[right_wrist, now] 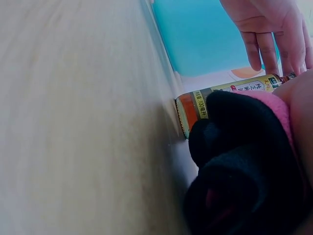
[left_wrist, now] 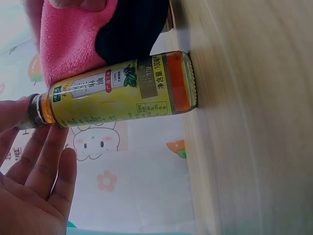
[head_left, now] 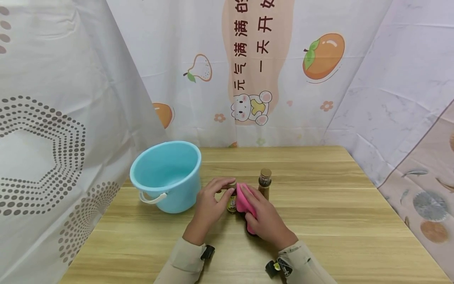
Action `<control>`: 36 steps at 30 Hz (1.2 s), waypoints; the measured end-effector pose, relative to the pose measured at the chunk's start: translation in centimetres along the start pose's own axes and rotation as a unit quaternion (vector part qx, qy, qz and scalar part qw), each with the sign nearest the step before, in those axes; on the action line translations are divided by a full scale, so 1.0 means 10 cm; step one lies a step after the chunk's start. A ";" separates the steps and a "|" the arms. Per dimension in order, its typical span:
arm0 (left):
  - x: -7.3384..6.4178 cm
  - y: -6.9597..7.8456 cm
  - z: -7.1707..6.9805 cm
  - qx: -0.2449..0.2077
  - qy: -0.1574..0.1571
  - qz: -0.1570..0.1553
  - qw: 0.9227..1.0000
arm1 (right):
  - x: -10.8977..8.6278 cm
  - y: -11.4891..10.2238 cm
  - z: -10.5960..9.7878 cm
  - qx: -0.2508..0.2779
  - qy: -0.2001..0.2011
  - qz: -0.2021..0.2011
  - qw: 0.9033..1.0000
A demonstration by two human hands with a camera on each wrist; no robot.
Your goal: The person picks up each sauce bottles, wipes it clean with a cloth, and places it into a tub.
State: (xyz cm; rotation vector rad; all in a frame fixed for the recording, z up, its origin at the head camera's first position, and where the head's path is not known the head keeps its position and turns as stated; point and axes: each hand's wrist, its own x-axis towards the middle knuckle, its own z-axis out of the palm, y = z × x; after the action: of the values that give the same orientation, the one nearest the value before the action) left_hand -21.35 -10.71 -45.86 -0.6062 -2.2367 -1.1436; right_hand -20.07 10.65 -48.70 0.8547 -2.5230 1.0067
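A small glass bottle (left_wrist: 112, 95) with a yellow label and orange-brown liquid stands upright on the wooden table. My left hand (head_left: 208, 209) pinches its cap between thumb and fingers, the other fingers spread beside the neck. My right hand (head_left: 267, 221) grips a folded cloth (head_left: 244, 201), pink on one face and black on the other, and presses it against the bottle's side. In the right wrist view the black folds of the cloth (right_wrist: 239, 161) hang down and cover part of the label.
Just behind my right hand stands a second bottle (head_left: 264, 183) with a gold-brown cap. A light blue bucket (head_left: 181, 193) with a white handle is on the table to the left. Printed curtains (head_left: 205, 35) hang along the table's back and sides.
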 end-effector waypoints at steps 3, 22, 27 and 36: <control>0.00 -0.01 0.00 0.000 0.002 0.002 1.000 | 0.00 0.00 0.01 0.004 -0.004 0.006 1.000; 0.01 0.01 0.01 0.004 0.024 0.005 1.000 | 0.00 0.00 0.00 -0.018 -0.073 0.074 0.994; 0.01 0.02 0.00 0.002 0.015 0.000 1.000 | 0.01 0.02 0.03 -0.010 -0.054 0.059 0.997; 0.00 0.02 0.00 -0.029 -0.004 0.023 0.999 | 0.01 0.04 0.05 0.011 0.027 -0.001 1.000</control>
State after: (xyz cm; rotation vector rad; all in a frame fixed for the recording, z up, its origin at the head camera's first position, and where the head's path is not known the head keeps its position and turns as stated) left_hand -21.24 -10.63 -45.76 -0.6833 -2.1908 -1.1882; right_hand -20.40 10.55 -49.22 0.8240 -2.4696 1.0451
